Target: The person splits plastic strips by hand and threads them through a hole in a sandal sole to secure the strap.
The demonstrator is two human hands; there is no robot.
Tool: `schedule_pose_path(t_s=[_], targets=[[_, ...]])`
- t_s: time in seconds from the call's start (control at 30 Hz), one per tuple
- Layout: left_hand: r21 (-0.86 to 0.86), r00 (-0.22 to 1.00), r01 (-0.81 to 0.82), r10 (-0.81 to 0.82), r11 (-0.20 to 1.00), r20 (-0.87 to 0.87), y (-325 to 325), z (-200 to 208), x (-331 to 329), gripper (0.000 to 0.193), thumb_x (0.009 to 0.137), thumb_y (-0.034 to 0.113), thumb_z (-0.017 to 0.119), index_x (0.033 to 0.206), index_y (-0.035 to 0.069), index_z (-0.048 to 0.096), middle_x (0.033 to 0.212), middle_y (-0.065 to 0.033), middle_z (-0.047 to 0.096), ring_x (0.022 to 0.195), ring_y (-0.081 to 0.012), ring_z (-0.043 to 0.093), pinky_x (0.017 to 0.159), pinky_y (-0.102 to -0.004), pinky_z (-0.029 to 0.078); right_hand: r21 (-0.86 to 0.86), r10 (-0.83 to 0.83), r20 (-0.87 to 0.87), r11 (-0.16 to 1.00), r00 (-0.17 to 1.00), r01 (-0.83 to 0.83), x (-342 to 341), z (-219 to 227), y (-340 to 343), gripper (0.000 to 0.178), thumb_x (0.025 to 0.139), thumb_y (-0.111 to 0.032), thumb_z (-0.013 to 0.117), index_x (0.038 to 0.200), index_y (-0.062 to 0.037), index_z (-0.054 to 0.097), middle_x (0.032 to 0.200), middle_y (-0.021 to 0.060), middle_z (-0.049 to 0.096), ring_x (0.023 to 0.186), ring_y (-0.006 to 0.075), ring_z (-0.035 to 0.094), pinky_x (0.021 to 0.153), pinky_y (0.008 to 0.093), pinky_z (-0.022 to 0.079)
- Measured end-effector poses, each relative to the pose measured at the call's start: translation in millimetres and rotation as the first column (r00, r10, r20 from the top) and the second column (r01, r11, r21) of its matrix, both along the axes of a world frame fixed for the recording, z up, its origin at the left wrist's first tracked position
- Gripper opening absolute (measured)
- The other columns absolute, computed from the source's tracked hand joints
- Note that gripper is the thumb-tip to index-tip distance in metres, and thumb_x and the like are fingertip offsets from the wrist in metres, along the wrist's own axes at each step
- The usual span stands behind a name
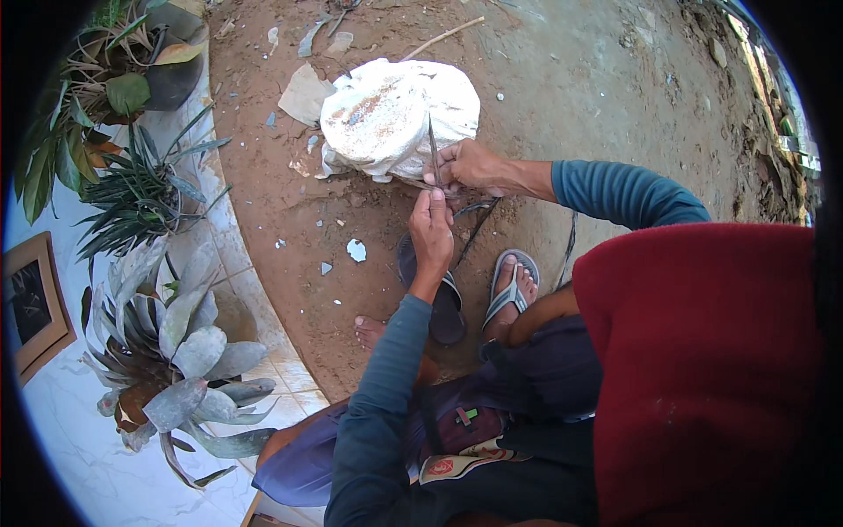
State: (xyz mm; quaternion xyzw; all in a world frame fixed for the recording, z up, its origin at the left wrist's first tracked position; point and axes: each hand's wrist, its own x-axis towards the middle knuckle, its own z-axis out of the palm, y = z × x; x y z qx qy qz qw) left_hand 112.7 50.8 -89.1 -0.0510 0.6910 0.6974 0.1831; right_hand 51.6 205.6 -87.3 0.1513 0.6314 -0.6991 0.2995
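Note:
Both of my hands meet close together in front of a white, sack-like bundle [378, 127] on the ground, its rounded top smeared with reddish dirt. From between my fingers a thin, dark, pointed strip [433, 140] sticks up, seen against the white cloth. My left hand [432, 233] pinches its lower end with thumb and fingertips. Curled around the same strip just above is my right hand [470, 167]. More dark strands [479, 230] trail below the right hand toward the feet; whether they join the held strip cannot be made out.
Beneath my hands lies a dark sandal [448, 316] beside my bare foot [369, 330]; my other foot wears a grey sandal [507, 299]. Leafy plants [198, 351] line a tiled edge [230, 250] at the left. A flat stone piece [305, 95] and a stick [443, 38] lie near the bundle.

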Motion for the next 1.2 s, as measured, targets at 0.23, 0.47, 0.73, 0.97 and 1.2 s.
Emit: schedule_pose_path(t_s=[0.23, 0.47, 0.73, 0.97, 1.2], targets=[[-0.312, 0.959, -0.053, -0.039, 0.949, -0.281, -5, -12, 1, 0.025, 0.100, 0.019, 0.055, 0.090, -0.003, 0.064, 0.071, -0.0077, 0.055, 0.063, -0.0167, 0.050, 0.058, -0.0305, 0.040, 0.404, 0.162, -0.323, 0.915, 0.932, -0.019, -8, 14, 22, 0.007, 0.087, 0.000, 0.061, 0.092, 0.0005, 0.067, 0.088, 0.0107, 0.069, 0.076, 0.0197, 0.065, 0.065, 0.0329, 0.052], [-0.462, 0.843, -0.113, -0.161, 0.879, -0.512, -13, -11, -8, 0.016, 0.095, 0.009, 0.059, 0.096, -0.006, 0.065, 0.081, -0.0209, 0.063, 0.070, -0.0374, 0.062, 0.064, -0.0426, 0.048, 0.847, 0.849, -0.446, 0.503, 0.282, -0.173, -14, 37, 21, 0.022, 0.088, -0.017, 0.059, 0.105, -0.0043, 0.065, 0.092, 0.0132, 0.063, 0.105, 0.0273, 0.056, 0.097, 0.0446, 0.036], [-0.334, 0.848, -0.306, 0.097, 0.891, -0.520, 9, -2, -19, 0.015, 0.093, 0.008, 0.062, 0.095, -0.007, 0.065, 0.089, -0.0210, 0.066, 0.078, -0.0381, 0.064, 0.069, -0.0417, 0.051, 0.218, 0.458, -0.146, 0.879, 0.877, -0.423, -42, 29, 7, 0.030, 0.094, -0.023, 0.058, 0.102, 0.0022, 0.071, 0.085, 0.0093, 0.070, 0.088, 0.0225, 0.064, 0.081, 0.0411, 0.049], [-0.346, 0.678, -0.392, 0.014, 0.852, -0.735, -1, -18, -19, 0.013, 0.092, 0.007, 0.066, 0.097, -0.005, 0.067, 0.098, -0.0177, 0.065, 0.084, -0.0332, 0.061, 0.076, -0.0422, 0.049, 0.258, 0.267, -0.045, 0.934, 0.963, -0.247, -40, 21, -7, 0.025, 0.083, -0.013, 0.075, 0.101, 0.0048, 0.073, 0.091, 0.0089, 0.072, 0.087, 0.0174, 0.064, 0.083, 0.0337, 0.049], [-0.440, 0.589, -0.387, -0.149, 0.811, -0.794, -11, -20, -21, 0.015, 0.087, -0.002, 0.066, 0.101, 0.001, 0.071, 0.101, -0.0154, 0.065, 0.084, -0.0327, 0.058, 0.076, -0.0418, 0.049, 0.204, 0.043, 0.080, 0.977, 0.996, -0.059, -31, 21, -5, 0.015, 0.083, -0.008, 0.073, 0.095, 0.0010, 0.074, 0.091, 0.0078, 0.073, 0.086, 0.0136, 0.061, 0.073, 0.0289, 0.047]])
